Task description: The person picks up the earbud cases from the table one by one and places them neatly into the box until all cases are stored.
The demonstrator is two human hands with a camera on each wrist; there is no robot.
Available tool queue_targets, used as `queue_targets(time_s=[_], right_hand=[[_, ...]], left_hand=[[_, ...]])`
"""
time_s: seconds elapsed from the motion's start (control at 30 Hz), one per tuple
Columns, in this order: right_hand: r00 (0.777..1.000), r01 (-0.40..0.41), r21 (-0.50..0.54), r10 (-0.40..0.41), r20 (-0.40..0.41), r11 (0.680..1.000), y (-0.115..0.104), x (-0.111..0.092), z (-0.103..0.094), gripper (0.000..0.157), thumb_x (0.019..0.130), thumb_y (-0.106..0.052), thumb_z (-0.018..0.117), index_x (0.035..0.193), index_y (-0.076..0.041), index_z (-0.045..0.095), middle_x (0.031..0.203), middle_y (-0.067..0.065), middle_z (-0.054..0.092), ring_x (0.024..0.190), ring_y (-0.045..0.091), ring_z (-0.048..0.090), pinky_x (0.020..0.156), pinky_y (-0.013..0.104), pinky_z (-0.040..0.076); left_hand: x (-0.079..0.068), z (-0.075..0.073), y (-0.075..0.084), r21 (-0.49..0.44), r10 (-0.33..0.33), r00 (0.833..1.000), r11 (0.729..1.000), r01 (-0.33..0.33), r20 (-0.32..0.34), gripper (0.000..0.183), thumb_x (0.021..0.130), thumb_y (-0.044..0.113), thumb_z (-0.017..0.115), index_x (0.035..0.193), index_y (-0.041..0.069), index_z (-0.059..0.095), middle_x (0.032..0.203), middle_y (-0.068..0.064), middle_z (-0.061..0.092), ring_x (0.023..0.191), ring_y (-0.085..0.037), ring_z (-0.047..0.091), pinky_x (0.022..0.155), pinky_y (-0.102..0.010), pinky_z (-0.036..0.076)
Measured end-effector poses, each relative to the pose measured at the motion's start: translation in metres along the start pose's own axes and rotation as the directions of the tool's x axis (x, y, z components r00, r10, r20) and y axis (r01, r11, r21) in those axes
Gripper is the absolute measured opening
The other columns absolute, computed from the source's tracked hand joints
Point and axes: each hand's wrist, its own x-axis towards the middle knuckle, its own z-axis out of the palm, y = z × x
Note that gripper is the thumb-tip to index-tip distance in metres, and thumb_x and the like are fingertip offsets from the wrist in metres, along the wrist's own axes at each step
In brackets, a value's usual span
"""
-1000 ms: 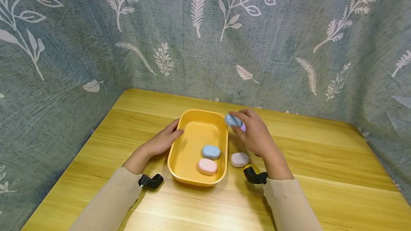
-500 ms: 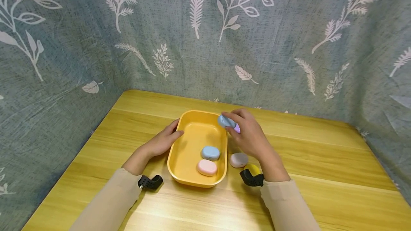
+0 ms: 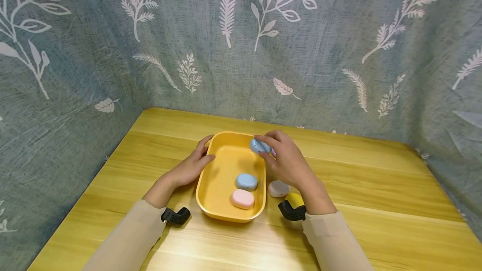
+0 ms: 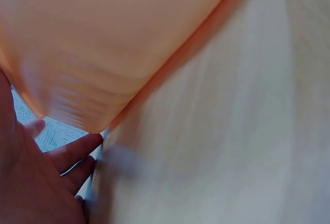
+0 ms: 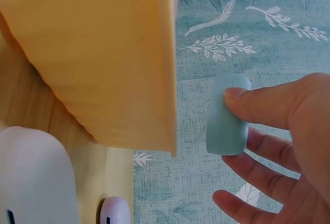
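A yellow box [image 3: 222, 175] stands on the table, and my left hand [image 3: 190, 166] grips its left rim, thumb inside and fingers outside. In the left wrist view those fingers [image 4: 77, 152] lie against the outer wall. My right hand [image 3: 286, 160] pinches a light blue earbud case [image 3: 260, 146] between thumb and fingers, over the box's far right corner. The right wrist view shows the case [image 5: 221, 126] above the rim level, beside the box wall [image 5: 103, 53]. Inside the box lie another blue case [image 3: 246, 182] and a pink case [image 3: 242, 199].
Right of the box sit a whitish case [image 3: 278, 189] and a yellow rounded thing [image 3: 294, 200], partly hidden by the wrist camera. A lilac case [image 5: 117, 211] lies on the table beyond, mostly behind my right hand. A patterned cloth [image 3: 241, 74] hangs behind the table.
My right hand has carried the blue case leftward, from outside the right rim to over the box. The left hand keeps its grip on the box.
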Motion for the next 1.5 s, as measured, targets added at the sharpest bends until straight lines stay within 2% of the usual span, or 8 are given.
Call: queue_targets(time_s=[0.1, 0.2, 0.33, 0.43, 0.47, 0.8, 0.9, 1.5], right_hand=[[1.000, 0.002, -0.002, -0.002, 0.004, 1.000, 0.000, 0.000, 0.001, 0.042, 0.098, -0.013, 0.072, 0.140, -0.011, 0.065, 0.128, 0.014, 0.061, 0.109, 0.030, 0.060, 0.086, 0.043, 0.052], [1.000, 0.007, -0.008, -0.007, 0.015, 1.000, 0.000, -0.001, 0.002, 0.043, 0.098, -0.013, 0.072, 0.141, -0.012, 0.065, 0.129, 0.014, 0.061, 0.108, 0.029, 0.060, 0.085, 0.041, 0.052], [0.999, 0.019, -0.015, -0.019, 0.026, 1.000, -0.002, -0.002, 0.002, 0.043, 0.098, -0.012, 0.073, 0.140, -0.012, 0.066, 0.128, 0.013, 0.061, 0.106, 0.027, 0.060, 0.084, 0.040, 0.051], [0.999, 0.034, -0.017, -0.034, 0.033, 0.999, -0.002, -0.002, 0.003, 0.043, 0.097, -0.012, 0.073, 0.140, -0.012, 0.066, 0.126, 0.012, 0.062, 0.105, 0.026, 0.059, 0.084, 0.039, 0.051], [0.999, 0.037, -0.017, -0.036, 0.038, 0.999, -0.003, -0.002, 0.004, 0.043, 0.097, -0.012, 0.073, 0.140, -0.012, 0.066, 0.125, 0.011, 0.062, 0.105, 0.026, 0.059, 0.084, 0.039, 0.051], [0.992, 0.024, -0.029, -0.020, 0.124, 0.999, -0.005, 0.000, 0.017, 0.040, 0.098, -0.014, 0.072, 0.138, -0.013, 0.068, 0.126, 0.009, 0.063, 0.108, 0.025, 0.063, 0.088, 0.040, 0.053], [0.989, 0.018, -0.035, -0.012, 0.146, 0.999, -0.004, -0.001, 0.021, 0.040, 0.099, -0.015, 0.072, 0.139, -0.014, 0.067, 0.127, 0.009, 0.063, 0.111, 0.025, 0.062, 0.089, 0.039, 0.054], [0.982, 0.012, -0.105, 0.008, 0.187, 0.994, -0.006, -0.001, 0.033, 0.039, 0.097, -0.014, 0.072, 0.136, -0.014, 0.070, 0.122, 0.008, 0.064, 0.111, 0.028, 0.063, 0.094, 0.043, 0.053]], left_hand=[[0.000, 0.000, 0.000, 0.000, 0.015, 1.000, 1.000, -0.015, 0.002, 0.065, 0.114, 0.029, 0.037, 0.167, 0.032, -0.002, 0.162, -0.020, 0.036, 0.131, -0.035, 0.059, 0.109, -0.052, 0.050], [0.000, 0.001, 0.000, 0.005, 0.020, 1.000, 1.000, -0.020, -0.002, 0.064, 0.114, 0.028, 0.037, 0.166, 0.036, 0.002, 0.163, -0.019, 0.035, 0.135, -0.036, 0.056, 0.112, -0.053, 0.046], [-0.001, 0.002, 0.003, 0.027, 0.018, 1.000, 0.999, -0.017, -0.011, 0.062, 0.114, 0.028, 0.037, 0.166, 0.040, 0.006, 0.171, -0.015, 0.021, 0.155, -0.037, 0.032, 0.125, -0.057, 0.029], [-0.001, 0.002, 0.004, 0.067, 0.020, 1.000, 0.998, -0.019, -0.019, 0.061, 0.114, 0.029, 0.036, 0.166, 0.041, 0.007, 0.175, -0.009, 0.007, 0.161, -0.036, 0.013, 0.129, -0.059, 0.016], [-0.001, 0.002, 0.004, 0.077, 0.018, 1.000, 0.997, -0.017, -0.022, 0.061, 0.114, 0.030, 0.036, 0.166, 0.041, 0.007, 0.176, -0.008, 0.005, 0.161, -0.036, 0.011, 0.129, -0.058, 0.014], [-0.003, 0.003, 0.004, 0.123, 0.015, 0.999, 0.992, -0.011, -0.034, 0.061, 0.113, 0.033, 0.035, 0.166, 0.040, 0.006, 0.174, -0.017, 0.013, 0.161, -0.039, 0.014, 0.127, -0.063, 0.014], [-0.003, 0.003, 0.004, 0.137, 0.004, 0.999, 0.991, 0.002, -0.039, 0.061, 0.113, 0.035, 0.036, 0.165, 0.043, 0.006, 0.173, -0.017, 0.016, 0.161, -0.037, 0.016, 0.127, -0.064, 0.014], [-0.003, 0.005, 0.004, 0.163, -0.001, 0.999, 0.987, 0.008, -0.047, 0.060, 0.113, 0.037, 0.036, 0.164, 0.048, 0.007, 0.169, -0.020, 0.028, 0.160, -0.037, 0.019, 0.126, -0.068, 0.012]])
